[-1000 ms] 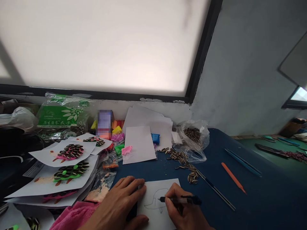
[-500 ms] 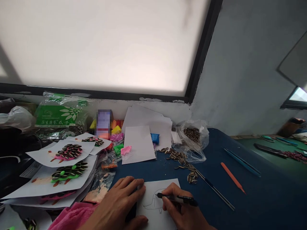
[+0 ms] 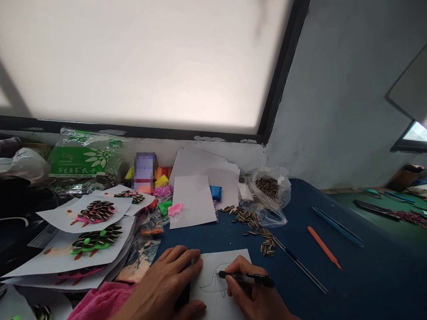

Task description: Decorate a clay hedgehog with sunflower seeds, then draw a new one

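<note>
A black pen (image 3: 247,278) is gripped in my right hand (image 3: 255,291), its tip on a white sheet of paper (image 3: 208,304). The sheet bears a thin line drawing (image 3: 210,286) of an animal with a pointed snout and a small foot; my right hand covers part of it. My left hand (image 3: 167,282) lies flat with fingers spread over the sheet's left edge, holding no object. Beyond the sheet, loose striped sunflower seeds (image 3: 247,218) are scattered on the blue tabletop (image 3: 287,284).
At left is a stack of papers (image 3: 66,262) with seed-covered hedgehogs (image 3: 95,211). Coloured clay packets (image 3: 165,209), blank paper (image 3: 193,200) and a bag of seeds (image 3: 268,189) stand behind. A metal rod tool (image 3: 300,264), orange tool (image 3: 323,246) and blue tweezers (image 3: 338,226) lie right.
The pen tip has shifted very slightly within the drawing, and the pen's back end is a touch lower. My left hand stays in place.
</note>
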Motion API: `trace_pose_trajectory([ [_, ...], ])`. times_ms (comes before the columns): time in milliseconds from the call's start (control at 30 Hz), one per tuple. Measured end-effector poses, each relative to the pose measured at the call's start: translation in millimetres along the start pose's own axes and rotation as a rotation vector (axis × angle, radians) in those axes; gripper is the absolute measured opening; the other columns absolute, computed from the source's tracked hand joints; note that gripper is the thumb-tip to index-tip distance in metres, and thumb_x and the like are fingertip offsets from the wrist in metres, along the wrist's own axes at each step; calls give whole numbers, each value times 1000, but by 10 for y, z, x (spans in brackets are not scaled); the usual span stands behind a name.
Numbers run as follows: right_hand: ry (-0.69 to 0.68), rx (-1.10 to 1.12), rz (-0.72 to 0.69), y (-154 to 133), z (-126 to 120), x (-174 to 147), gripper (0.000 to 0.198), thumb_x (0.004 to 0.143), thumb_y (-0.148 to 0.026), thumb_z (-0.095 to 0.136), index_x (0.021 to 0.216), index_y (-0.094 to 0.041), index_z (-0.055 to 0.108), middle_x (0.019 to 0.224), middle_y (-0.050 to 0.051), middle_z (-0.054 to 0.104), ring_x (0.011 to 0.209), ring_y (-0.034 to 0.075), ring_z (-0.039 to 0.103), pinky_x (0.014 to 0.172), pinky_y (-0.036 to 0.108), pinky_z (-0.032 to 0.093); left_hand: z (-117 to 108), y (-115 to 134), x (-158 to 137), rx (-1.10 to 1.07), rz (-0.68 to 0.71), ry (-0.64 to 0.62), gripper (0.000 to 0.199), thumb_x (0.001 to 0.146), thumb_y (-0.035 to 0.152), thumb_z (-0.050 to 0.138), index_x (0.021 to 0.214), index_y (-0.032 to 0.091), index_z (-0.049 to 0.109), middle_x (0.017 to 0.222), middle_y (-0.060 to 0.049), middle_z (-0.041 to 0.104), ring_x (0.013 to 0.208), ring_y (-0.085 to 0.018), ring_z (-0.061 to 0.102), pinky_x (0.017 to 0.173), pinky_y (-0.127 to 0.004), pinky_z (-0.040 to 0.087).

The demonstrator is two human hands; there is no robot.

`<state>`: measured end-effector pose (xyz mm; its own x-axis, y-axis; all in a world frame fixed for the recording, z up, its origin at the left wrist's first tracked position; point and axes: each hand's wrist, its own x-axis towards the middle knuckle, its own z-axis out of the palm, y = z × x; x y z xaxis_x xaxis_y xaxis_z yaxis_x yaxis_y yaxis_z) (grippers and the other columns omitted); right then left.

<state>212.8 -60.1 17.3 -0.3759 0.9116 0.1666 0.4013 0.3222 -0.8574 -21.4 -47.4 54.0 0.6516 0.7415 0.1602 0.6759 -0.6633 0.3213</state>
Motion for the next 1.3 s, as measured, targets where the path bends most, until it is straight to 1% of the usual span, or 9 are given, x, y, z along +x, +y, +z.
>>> trace_pose_trajectory([
  [200, -6, 10, 12, 1, -10, -19, 22, 97, -38, 43, 87, -20, 51, 68, -1, 50, 56, 13, 45, 53, 24, 37, -16, 6, 2, 9, -10, -14, 37, 81, 32, 70, 116, 19, 66, 129, -11, 65, 109, -35, 59, 91, -50, 53],
  [400, 35, -28, 10, -21, -15, -38, 21, 97, -34, 44, 82, -21, 48, 66, -3, 45, 52, 11, 39, 47, 23, 31, -8, -10, -13, 22, 10, -22, 40, 80, 35, 71, 117, 20, 67, 129, -11, 64, 109, -35, 60, 89, -48, 54],
  [500, 5, -12, -12, -36, -10, -32, 18, 96, -34, 45, 85, -21, 49, 67, -2, 48, 53, 12, 42, 48, 23, 34, 4, -17, -23, 37, 8, -29, 39, 80, 34, 71, 116, 20, 67, 129, -11, 65, 109, -35, 60, 89, -48, 54],
  [567, -16, 1, -21, -44, -7, -23, 16, 95, -34, 47, 85, -21, 49, 66, -2, 50, 52, 12, 44, 49, 23, 35, 12, -18, -23, 33, 1, -5, 38, 80, 33, 71, 116, 21, 67, 129, -10, 65, 110, -34, 59, 89, -47, 53],
  [700, -61, 27, -20, -51, -2, -4, 18, 93, -36, 48, 85, -20, 50, 63, -1, 51, 50, 12, 43, 48, 23, 35, 20, -16, -7, 21, -3, 13, 39, 79, 32, 72, 116, 22, 66, 129, -9, 64, 111, -33, 59, 91, -46, 52],
  [767, -65, 30, -25, -50, 0, 0, 19, 93, -37, 48, 86, -19, 51, 63, -1, 51, 50, 12, 42, 47, 23, 34, 17, -11, -3, 26, -7, 4, 38, 79, 32, 71, 116, 22, 66, 130, -9, 64, 111, -33, 58, 92, -45, 52],
  [867, -70, 28, -22, -44, 3, -7, 20, 93, -38, 48, 86, -20, 51, 62, -1, 52, 49, 12, 42, 46, 23, 33, 7, 0, -13, 27, -3, 25, 37, 81, 33, 70, 116, 23, 66, 129, -8, 65, 111, -31, 58, 92, -44, 51],
  [1067, -54, 31, -6, -22, 15, -21, 21, 94, -40, 47, 88, -20, 51, 65, -1, 52, 52, 13, 45, 49, 24, 37, -2, -5, -43, 26, 1, 22, 36, 80, 34, 70, 114, 23, 66, 129, -8, 65, 109, -32, 59, 90, -43, 52],
  [1300, -72, 48, 16, 7, 15, -16, 22, 95, -40, 47, 87, -20, 51, 64, -1, 51, 50, 12, 42, 48, 24, 34, 18, -20, -31, 0, -3, 31, 35, 81, 33, 70, 115, 23, 66, 128, -8, 65, 109, -31, 59, 90, -43, 52],
])
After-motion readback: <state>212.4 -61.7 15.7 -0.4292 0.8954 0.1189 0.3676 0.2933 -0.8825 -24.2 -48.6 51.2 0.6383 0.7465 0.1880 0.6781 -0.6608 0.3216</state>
